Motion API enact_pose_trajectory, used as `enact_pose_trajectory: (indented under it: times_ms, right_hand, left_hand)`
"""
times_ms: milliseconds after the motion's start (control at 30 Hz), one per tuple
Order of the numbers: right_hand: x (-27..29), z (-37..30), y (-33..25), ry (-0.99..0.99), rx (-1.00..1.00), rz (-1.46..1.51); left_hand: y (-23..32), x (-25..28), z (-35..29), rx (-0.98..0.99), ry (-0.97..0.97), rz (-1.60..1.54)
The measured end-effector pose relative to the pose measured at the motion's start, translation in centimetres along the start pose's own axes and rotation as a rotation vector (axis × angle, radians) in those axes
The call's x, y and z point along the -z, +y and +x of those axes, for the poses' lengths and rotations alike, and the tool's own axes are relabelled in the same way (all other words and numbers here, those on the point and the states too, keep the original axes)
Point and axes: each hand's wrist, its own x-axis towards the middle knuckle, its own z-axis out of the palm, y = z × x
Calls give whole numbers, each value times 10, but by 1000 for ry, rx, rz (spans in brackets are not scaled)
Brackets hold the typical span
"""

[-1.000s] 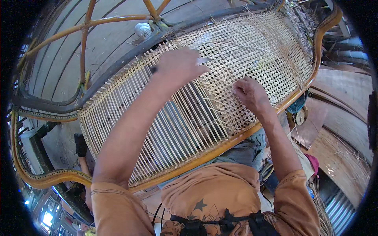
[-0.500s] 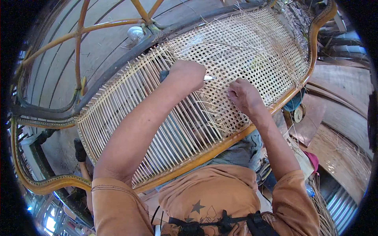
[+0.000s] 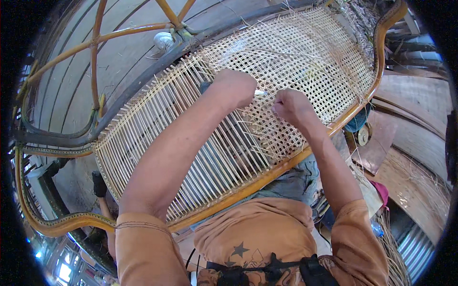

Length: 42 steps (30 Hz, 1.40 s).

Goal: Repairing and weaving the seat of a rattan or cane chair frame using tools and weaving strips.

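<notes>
Cane panel [image 3: 305, 52] across our lap, half woven. Left hand [image 3: 234, 88] clenched on tool [image 3: 260, 92]; right hand [image 3: 292, 106] pinching strand. We judge hard pull could snap strand, or tool slip.

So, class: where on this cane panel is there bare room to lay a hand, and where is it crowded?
Free: the far woven mesh toward the curved frame end, and the unwoven strands at the near-left. Crowded: the centre, where the left hand and right hand nearly meet.

Orange short-sleeved shirt [image 3: 248, 233] — dark star print on chest, stitched sleeve hems — grey-blue trousers [image 3: 291, 178], bare forearms.
</notes>
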Motion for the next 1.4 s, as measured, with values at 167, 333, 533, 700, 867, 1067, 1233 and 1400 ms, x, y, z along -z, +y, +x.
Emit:
enact_pose_trajectory:
  times_ms: [167,333,533,700,867,1067,1233,1400]
  right_hand:
    - [25,17,-2,-131,-106,370]
    - [12,18,-35,-271,40,194]
    - [16,30,-21,-287,146,337]
    - [12,44,-36,-289,207,-9]
    - [9,33,-34,-192,179,152]
    - [11,37,-35,-229,211,329]
    - [4,46,-35,-382,231,197]
    - [5,37,-39,-275,221,206]
  left_hand:
    - [-7,1,-18,0,179,94]
    - [-21,-7,-42,-148,521,183]
    - [-25,-5,-56,-174,625,96]
    - [-31,-11,-60,-122,638,82]
    - [-42,-16,-57,-111,590,-53]
    - [-41,-7,-60,-100,503,-133]
    - [-45,-10,-69,-74,465,-231]
    - [-43,8,-77,131,261,-343]
